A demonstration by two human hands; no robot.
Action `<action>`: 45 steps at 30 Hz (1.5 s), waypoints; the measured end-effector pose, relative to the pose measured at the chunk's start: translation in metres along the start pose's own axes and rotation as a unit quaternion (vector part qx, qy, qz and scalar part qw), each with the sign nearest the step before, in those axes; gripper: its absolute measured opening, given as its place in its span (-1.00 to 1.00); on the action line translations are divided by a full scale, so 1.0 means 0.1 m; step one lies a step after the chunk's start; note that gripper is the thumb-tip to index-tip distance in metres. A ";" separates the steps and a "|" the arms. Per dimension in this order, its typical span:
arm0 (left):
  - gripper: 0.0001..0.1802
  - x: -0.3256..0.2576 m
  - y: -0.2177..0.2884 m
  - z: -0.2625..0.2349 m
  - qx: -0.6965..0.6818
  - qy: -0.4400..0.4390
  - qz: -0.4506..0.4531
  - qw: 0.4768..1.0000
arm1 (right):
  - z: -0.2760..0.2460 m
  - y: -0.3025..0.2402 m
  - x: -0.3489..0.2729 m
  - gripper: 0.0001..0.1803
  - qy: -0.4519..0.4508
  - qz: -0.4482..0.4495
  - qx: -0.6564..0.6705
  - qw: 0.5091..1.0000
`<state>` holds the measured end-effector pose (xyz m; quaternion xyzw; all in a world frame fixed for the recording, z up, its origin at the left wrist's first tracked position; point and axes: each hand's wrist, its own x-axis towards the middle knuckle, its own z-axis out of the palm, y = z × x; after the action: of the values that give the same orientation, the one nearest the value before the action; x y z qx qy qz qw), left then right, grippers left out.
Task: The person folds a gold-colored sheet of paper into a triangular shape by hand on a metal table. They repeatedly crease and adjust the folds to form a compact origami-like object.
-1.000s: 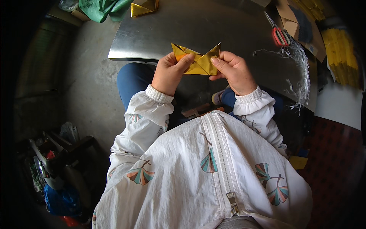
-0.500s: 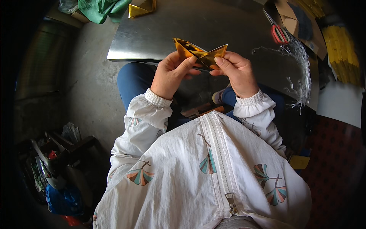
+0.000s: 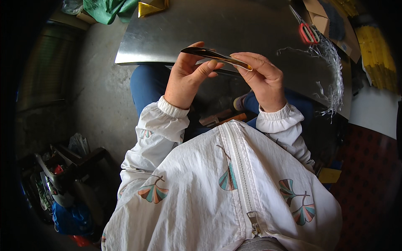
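Note:
Between both hands I hold a folded piece of shiny gold paper (image 3: 213, 55), seen nearly edge-on above my lap, by the near edge of the metal table (image 3: 209, 25). My left hand (image 3: 186, 75) pinches its left part, thumb on the near side and fingers behind. At the other end, the thumb and fingers of my right hand (image 3: 264, 77) are closed on the tip, where a curled gold edge shows. Another folded gold paper piece (image 3: 151, 7) lies at the far left of the table.
Red-handled scissors (image 3: 308, 32) and a bundle of silvery-white plastic strands (image 3: 333, 79) lie on the table's right. Farther right are an open cardboard box (image 3: 320, 19) and yellow bundles (image 3: 377, 58). A green bag (image 3: 104, 9) is at the far left; a dark chair-like frame (image 3: 69, 167) stands lower left.
The gold paper has turned from showing its open, two-pointed face to nearly edge-on. My right hand has shifted its hold to the right end; my left hand stays close to where it was.

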<state>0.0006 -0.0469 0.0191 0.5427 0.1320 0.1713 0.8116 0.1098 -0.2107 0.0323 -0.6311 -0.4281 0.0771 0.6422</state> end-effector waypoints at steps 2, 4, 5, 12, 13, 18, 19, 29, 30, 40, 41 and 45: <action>-0.44 0.00 0.01 0.00 -0.009 -0.008 -0.024 1.000 | 0.00 -0.01 -0.01 -0.72 0.006 -0.022 -0.014 1.000; -0.38 -0.01 0.01 0.01 -0.021 -0.031 -0.038 0.999 | 0.01 0.01 -0.02 -0.71 0.012 -0.041 -0.021 0.999; -0.35 -0.01 0.01 0.01 -0.026 -0.039 -0.045 0.998 | 0.01 0.02 -0.02 -0.70 0.017 -0.048 -0.020 0.998; -0.19 0.00 -0.04 0.05 -0.065 -0.075 -0.007 0.995 | 0.04 0.05 -0.08 -0.67 0.005 -0.041 -0.029 0.999; -0.17 0.01 -0.04 0.05 -0.065 -0.088 0.006 0.994 | 0.04 0.04 -0.08 -0.67 0.004 -0.057 -0.057 0.997; -0.18 0.03 -0.03 0.05 -0.099 -0.075 0.001 0.992 | 0.08 -0.01 -0.06 -0.64 -0.003 -0.093 -0.112 0.989; -0.22 0.03 -0.03 0.05 -0.107 -0.071 0.002 0.992 | 0.09 -0.01 -0.06 -0.64 -0.005 -0.094 -0.114 0.989; -0.26 0.08 -0.06 -0.01 -0.074 -0.067 0.015 0.995 | 0.12 -0.02 -0.06 -0.64 -0.029 -0.085 -0.123 0.988; -0.26 0.09 -0.05 -0.03 -0.072 -0.065 0.002 0.995 | 0.12 -0.02 -0.07 -0.64 -0.041 -0.077 -0.131 0.988; -0.40 0.21 0.21 -0.27 -0.127 -0.279 -0.315 0.898 | -0.10 0.01 0.24 -0.67 -0.048 0.188 0.070 0.978; -0.44 0.20 0.22 -0.27 -0.129 -0.315 -0.303 0.890 | -0.11 0.01 0.29 -0.67 -0.072 0.192 0.096 0.974; -0.46 0.20 0.21 -0.26 -0.124 -0.355 -0.353 0.857 | -0.04 -0.02 0.37 -0.70 -0.143 0.238 0.174 0.945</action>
<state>0.0054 -0.0091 0.0285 0.3787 -0.0047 -0.3155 0.8700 0.1348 -0.1905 0.0520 -0.5753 -0.3326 0.3906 0.6370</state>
